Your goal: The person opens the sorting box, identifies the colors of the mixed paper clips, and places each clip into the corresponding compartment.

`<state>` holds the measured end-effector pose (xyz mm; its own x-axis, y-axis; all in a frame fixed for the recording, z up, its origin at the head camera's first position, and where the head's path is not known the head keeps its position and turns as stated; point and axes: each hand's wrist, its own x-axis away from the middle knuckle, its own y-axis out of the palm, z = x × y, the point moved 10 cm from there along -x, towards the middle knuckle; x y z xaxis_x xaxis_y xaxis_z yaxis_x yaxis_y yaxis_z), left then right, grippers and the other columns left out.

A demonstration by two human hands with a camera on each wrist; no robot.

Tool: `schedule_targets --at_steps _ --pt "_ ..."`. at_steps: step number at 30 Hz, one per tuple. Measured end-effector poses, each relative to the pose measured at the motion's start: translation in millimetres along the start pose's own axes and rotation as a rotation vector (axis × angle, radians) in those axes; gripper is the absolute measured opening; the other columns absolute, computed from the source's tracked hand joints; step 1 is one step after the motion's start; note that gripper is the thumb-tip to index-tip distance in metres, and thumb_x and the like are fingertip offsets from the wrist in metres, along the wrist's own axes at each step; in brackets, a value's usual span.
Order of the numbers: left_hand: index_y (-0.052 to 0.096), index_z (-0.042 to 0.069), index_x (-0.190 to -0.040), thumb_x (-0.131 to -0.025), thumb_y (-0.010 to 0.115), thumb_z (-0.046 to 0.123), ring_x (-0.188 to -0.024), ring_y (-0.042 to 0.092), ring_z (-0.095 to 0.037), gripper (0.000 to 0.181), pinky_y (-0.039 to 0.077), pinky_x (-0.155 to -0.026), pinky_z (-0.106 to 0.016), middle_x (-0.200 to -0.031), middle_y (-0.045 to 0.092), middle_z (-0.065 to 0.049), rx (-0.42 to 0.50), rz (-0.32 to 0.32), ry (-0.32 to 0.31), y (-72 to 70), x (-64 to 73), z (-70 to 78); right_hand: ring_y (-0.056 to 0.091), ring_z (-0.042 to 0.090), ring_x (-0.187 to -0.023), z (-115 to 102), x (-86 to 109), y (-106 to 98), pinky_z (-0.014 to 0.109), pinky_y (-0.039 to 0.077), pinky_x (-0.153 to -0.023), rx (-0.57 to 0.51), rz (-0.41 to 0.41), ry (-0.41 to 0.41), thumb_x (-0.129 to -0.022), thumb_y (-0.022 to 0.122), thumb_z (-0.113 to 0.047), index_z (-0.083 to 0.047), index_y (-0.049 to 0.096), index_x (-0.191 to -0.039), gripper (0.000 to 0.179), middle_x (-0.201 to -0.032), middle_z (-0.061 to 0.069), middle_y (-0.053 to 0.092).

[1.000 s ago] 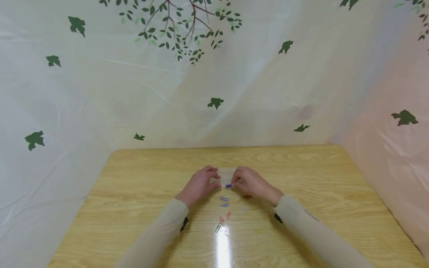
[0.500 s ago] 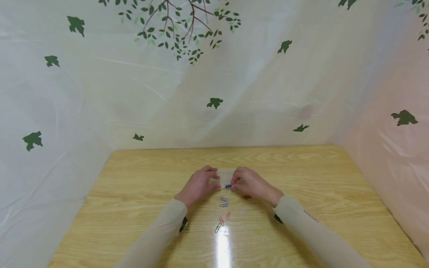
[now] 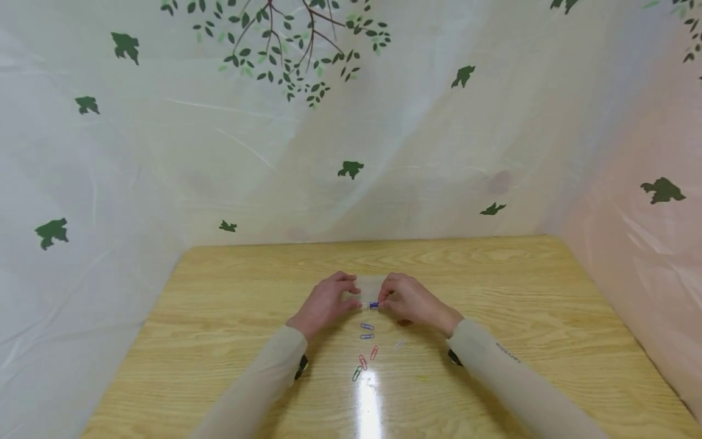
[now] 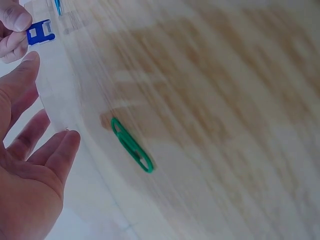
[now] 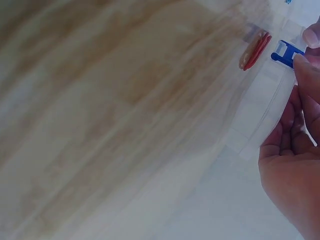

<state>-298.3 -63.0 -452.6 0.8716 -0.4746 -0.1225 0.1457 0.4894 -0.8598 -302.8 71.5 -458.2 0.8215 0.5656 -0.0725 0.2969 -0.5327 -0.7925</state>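
As the right hand (image 3: 412, 299) pinches the blue clasp (image 3: 375, 305) of the clear box (image 3: 370, 285) between both hands, the left hand (image 3: 328, 300) has a wide, loose grip alongside; apparently it's clasp-working now, and the next move calls for steadying and measured pressure.

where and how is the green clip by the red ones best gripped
Probably pinch the green clip by the end nearer the person, across its long sides, from above: it lies flat on the table and its far end sits close to a red clip.
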Motion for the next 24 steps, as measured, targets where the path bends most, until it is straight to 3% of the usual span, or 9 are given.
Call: schedule_targets --at_steps 7,14,21,24 --pt "0.076 0.008 -0.114 -0.094 0.078 0.025 -0.128 0.058 -0.034 0.026 0.045 -0.11 -0.053 -0.14 0.061 -0.011 0.008 0.005 0.006 0.1 0.5 -0.1 0.057 0.012 -0.091 2 0.7 -1 0.036 0.052 -0.086 -0.01 -0.005 0.01 -0.093 0.079 -0.013 -0.02 0.073 -0.084 0.012 -0.094 -0.01 0.062" --pt "0.076 0.007 -0.112 -0.094 0.079 0.023 -0.126 0.059 -0.034 0.024 0.047 -0.109 -0.051 -0.138 0.062 -0.012 -0.003 0.02 0.035 -2.1 -0.8 1.1 0.055 0.012 -0.092 -13 4.8 2 0.034 0.051 -0.085 0.099 -0.042 -0.111 -0.088 0.084 -0.014 -0.02 0.074 -0.08 0.015 -0.098 -0.006 0.058" --pt "0.076 0.007 -0.113 -0.095 0.078 0.023 -0.129 0.058 -0.034 0.024 0.045 -0.111 -0.051 -0.14 0.06 -0.012 0.026 0.004 0.009 -0.2 -1.2 -1.5 0.054 0.011 -0.092 -7 2.0 5 0.03 0.05 -0.083 0.058 -0.07 -0.012 -0.089 0.083 -0.012 -0.02 0.073 -0.079 0.016 -0.099 -0.007 0.058" --pt "0.076 0.007 -0.113 -0.095 0.078 0.023 -0.129 0.058 -0.034 0.024 0.045 -0.111 -0.05 -0.14 0.06 -0.012 0.031 -0.007 -0.004 1.6 -0.3 -2.6 0.055 0.013 -0.089 -3 2.8 7 0.028 0.053 -0.074 -0.012 -0.095 0.028 -0.09 0.08 -0.009 -0.019 0.073 -0.081 0.015 -0.1 -0.005 0.058"
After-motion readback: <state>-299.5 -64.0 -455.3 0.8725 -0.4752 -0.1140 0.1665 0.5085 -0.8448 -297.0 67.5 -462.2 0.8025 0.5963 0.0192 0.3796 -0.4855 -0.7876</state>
